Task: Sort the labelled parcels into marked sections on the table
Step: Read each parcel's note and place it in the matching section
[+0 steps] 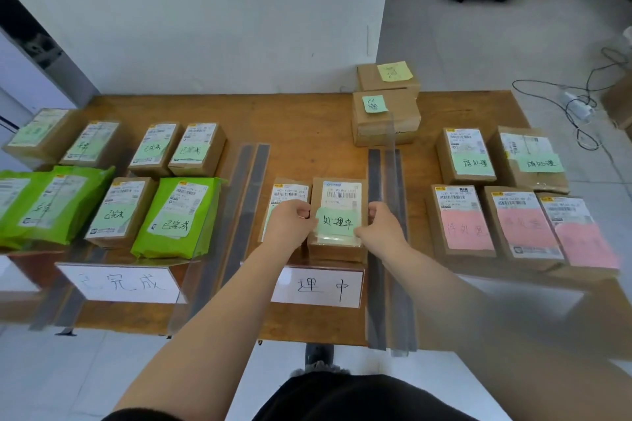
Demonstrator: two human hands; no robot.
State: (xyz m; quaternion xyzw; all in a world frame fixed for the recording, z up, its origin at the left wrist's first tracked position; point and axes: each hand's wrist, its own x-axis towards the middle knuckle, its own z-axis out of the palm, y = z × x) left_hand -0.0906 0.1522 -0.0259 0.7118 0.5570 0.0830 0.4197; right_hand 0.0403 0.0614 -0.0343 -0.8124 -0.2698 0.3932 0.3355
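While both hands clasp it, brown cardboard parcel with green handwritten note sits on wooden worktop, middle section. Left hand grip: fingers curled round parcel's left edge. Right hand grip: fingers curled round parcel's right edge. Smaller brown parcel touching parcel's left side. White paper sign just in front of parcel, at worktop edge. Grey tape strips just right of parcel; pink-noted parcels beyond strips.

bright even daylight, soft blurred, warped edges
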